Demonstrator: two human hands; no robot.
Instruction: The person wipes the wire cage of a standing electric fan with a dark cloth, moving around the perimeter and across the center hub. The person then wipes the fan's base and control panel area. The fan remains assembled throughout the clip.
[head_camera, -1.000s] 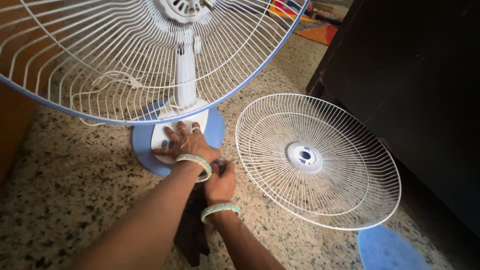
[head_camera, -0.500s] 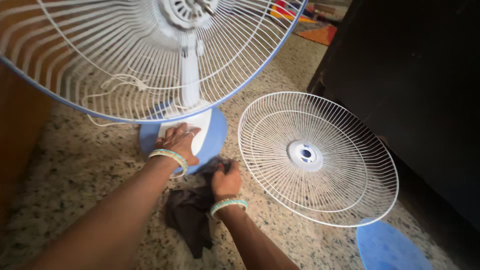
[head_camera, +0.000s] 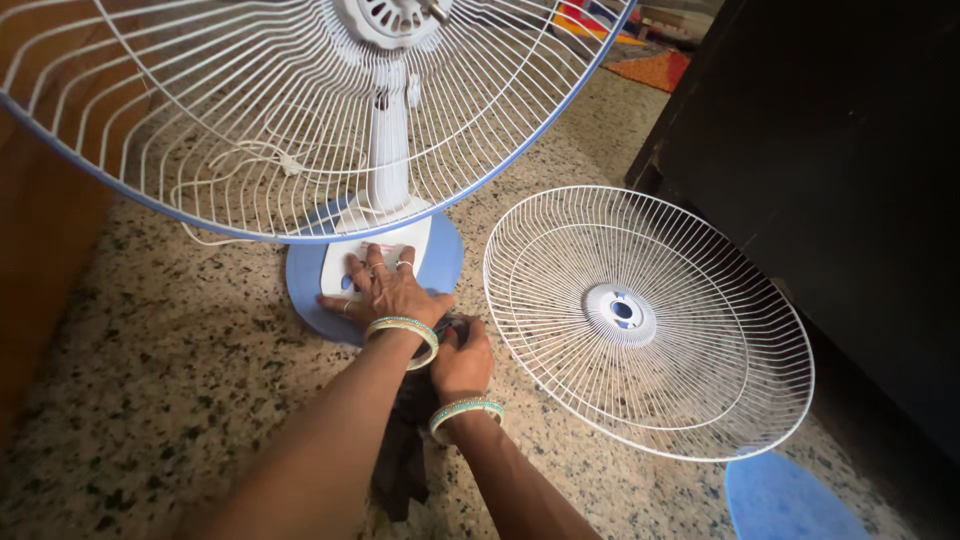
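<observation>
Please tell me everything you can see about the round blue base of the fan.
The fan base is a flat round blue disc, plastic by its look, lying on the speckled floor. A white panel on top carries the white post. The left hand rests spread on it; the right hand presses a dark cloth at its near edge.

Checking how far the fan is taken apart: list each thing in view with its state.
Fan: upright, front grille off, no blade on the hub.
Detached grille: flat on floor.
Blue blade: on floor, partly out of frame.
Dark cloth: bunched, gripped by right hand.
Left hand: flat on fan base.
</observation>
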